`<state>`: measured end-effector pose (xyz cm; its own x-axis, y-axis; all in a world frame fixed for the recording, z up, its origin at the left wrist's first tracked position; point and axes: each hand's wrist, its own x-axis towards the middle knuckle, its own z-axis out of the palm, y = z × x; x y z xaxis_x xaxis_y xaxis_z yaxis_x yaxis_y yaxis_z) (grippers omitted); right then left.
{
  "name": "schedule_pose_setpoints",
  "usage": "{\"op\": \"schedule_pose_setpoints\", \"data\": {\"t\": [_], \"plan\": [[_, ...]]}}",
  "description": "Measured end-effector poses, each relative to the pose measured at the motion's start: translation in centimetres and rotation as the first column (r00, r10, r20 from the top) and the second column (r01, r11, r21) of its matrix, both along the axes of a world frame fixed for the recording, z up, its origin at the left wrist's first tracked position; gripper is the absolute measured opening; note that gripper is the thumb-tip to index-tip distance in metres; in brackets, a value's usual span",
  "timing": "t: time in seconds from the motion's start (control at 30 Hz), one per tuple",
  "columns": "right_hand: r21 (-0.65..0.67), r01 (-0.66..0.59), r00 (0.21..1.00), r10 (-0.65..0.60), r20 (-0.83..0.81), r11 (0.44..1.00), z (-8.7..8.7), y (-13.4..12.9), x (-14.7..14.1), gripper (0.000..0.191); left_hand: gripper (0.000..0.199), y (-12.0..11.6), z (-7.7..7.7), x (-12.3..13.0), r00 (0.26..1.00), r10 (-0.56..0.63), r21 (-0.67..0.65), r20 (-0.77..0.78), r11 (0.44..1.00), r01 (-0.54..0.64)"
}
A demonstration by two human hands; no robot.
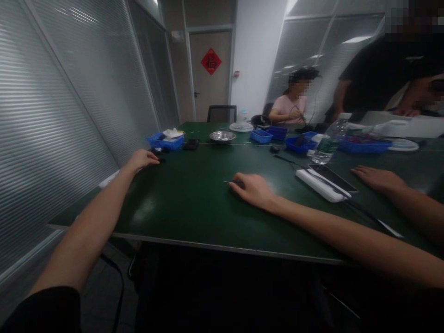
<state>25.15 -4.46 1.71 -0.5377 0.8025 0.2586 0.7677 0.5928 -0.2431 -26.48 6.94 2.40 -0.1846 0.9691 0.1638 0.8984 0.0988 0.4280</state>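
At the left of the green table (194, 199), my left hand (140, 159) is closed, thumb and fingers pinching at a small black object (161, 160) whose kind I cannot make out. A blue basket (165, 142) holding white tissue stands just beyond it. My right hand (255, 189) rests on the table near the middle, wrapped round a small dark-handled tool (238, 183). Its thin metal tip points left; the handle is mostly hidden in my fingers, and I cannot tell the exact kind of tool.
A metal bowl (222, 137) and a dark flat object (191, 144) lie farther back. To the right are a white power strip (322, 186), a phone-like slab (333, 178), a water bottle (329, 141) and blue trays (300, 144). Another person's hand (379, 178) rests there.
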Motion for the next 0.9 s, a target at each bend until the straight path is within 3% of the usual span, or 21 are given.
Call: {"op": "schedule_pose_setpoints", "data": {"t": [0.27,0.6,0.9], "plan": [[0.007,0.003,1.0,-0.003,0.002,1.0,-0.3,0.2,0.1,0.034,0.023,0.9,-0.4,-1.6,1.0,-0.017,-0.05,0.003,0.999,0.017],[0.027,-0.001,1.0,0.001,0.004,1.0,-0.1,0.1,0.0,0.034,0.022,0.5,-0.4,-1.4,1.0,0.012,-0.033,-0.012,0.999,-0.013],[0.023,-0.002,1.0,0.002,0.002,1.0,-0.1,0.0,0.1,0.033,0.03,1.2,-0.5,-2.4,0.995,-0.072,-0.094,-0.063,0.993,0.066]]}}
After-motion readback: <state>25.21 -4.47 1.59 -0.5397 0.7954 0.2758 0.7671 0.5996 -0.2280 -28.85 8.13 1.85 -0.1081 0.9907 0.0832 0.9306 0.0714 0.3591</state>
